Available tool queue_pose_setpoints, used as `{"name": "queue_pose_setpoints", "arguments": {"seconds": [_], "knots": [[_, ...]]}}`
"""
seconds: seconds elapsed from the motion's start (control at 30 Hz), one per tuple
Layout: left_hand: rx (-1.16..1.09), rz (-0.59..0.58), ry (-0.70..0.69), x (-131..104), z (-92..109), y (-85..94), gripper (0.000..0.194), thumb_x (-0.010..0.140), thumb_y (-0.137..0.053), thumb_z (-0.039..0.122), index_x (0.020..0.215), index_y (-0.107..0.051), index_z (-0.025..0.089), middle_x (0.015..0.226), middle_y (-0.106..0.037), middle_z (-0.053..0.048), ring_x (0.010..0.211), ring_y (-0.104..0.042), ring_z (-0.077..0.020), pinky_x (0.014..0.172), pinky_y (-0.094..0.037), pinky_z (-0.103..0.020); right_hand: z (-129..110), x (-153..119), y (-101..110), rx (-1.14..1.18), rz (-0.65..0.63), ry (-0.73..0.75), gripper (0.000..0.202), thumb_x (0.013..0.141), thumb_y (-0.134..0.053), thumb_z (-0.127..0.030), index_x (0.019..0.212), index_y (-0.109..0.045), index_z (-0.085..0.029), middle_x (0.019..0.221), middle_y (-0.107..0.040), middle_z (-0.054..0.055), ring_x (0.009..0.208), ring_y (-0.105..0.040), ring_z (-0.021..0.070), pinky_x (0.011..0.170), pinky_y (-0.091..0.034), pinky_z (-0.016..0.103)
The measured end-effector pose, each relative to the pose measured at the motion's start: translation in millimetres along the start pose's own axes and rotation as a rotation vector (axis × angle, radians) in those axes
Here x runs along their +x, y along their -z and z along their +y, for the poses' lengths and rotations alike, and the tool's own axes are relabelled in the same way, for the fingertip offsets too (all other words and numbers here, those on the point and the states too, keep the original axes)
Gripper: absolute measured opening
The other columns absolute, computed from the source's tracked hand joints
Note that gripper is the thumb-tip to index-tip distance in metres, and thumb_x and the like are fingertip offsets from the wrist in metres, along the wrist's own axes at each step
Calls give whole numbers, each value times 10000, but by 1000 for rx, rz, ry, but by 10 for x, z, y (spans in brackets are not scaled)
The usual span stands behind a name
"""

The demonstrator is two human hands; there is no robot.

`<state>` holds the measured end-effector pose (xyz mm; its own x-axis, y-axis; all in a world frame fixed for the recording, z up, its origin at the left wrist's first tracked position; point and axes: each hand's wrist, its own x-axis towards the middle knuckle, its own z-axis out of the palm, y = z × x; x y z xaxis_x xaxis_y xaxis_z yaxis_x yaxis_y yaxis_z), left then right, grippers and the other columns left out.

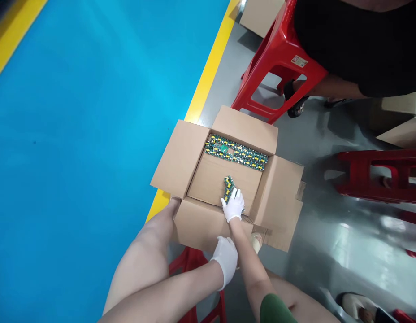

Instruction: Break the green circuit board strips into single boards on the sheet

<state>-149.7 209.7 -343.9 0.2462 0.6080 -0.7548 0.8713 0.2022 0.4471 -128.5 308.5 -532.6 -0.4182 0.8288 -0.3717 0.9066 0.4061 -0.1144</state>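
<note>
My right hand [233,206], in a white glove, reaches into an open cardboard box [203,181]. Its fingers are apart over a short row of small green circuit boards [227,194] with yellow parts, and it touches them. Part of that row is hidden under the palm. Along the far inner side of the box lie more circuit boards [248,157] in close rows, with one green piece on top. My left hand [225,256], also gloved, is over the near flap with its fingers curled in. What those fingers hold, if anything, is hidden.
The box's four flaps are folded outward. A red stool [288,58] with a seated person stands beyond it, and another red stool [366,175] is at right. A cardboard carton [262,15] sits at the top. Yellow tape [211,63] edges the blue floor [93,134].
</note>
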Motion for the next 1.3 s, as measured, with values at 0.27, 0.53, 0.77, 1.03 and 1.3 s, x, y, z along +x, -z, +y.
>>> {"name": "queue_pose_setpoints", "arguments": {"seconds": [0.27, 0.53, 0.77, 1.03, 1.3], "knots": [[-28, 60, 3, 4, 4, -18, 531, 841, -575, 171, 1355, -550, 41, 1358, -543, -281, 1193, -561, -391, 972, -395, -553, 77, 57, -2, 13, 44, 25, 706, 859, -546, -244, 1494, -296, -66, 1469, -389, 232, 1280, -447, 319, 1059, -359, 415], [-41, 87, 13, 26, 5, -31, 495, 847, -564, 162, 1327, -576, 44, 1325, -574, -272, 1177, -571, -384, 972, -393, -553, 87, -5, 47, -24, 7, 152, 552, 873, -568, -230, 1419, -487, -262, 1504, -371, 152, 1310, -387, 362, 1071, -306, 502], [-5, 84, -10, 42, 17, -58, 526, 831, -590, 160, 1345, -562, 48, 1304, -578, -292, 1165, -570, -396, 957, -388, -565, 25, 90, 58, -8, 6, 100, 516, 824, -564, -145, 1337, -556, -199, 1451, -438, 154, 1216, -484, 294, 1041, -370, 414], [12, 59, -29, 56, 27, -94, 546, 828, -597, 142, 1361, -540, 37, 1390, -496, -305, 1250, -504, -441, 975, -367, -601, 172, 146, 175, 22, 35, 2, 586, 834, -486, -139, 1418, -449, -139, 1396, -486, 171, 1179, -543, 287, 961, -445, 358], [22, 50, -34, 40, 17, -71, 568, 818, -632, 171, 1363, -538, 43, 1393, -501, -290, 1256, -502, -437, 980, -374, -598, 189, 205, 68, 11, 24, 11, 758, 864, -596, -355, 1496, -280, -83, 1447, -421, 234, 1192, -523, 341, 956, -445, 413]]}}
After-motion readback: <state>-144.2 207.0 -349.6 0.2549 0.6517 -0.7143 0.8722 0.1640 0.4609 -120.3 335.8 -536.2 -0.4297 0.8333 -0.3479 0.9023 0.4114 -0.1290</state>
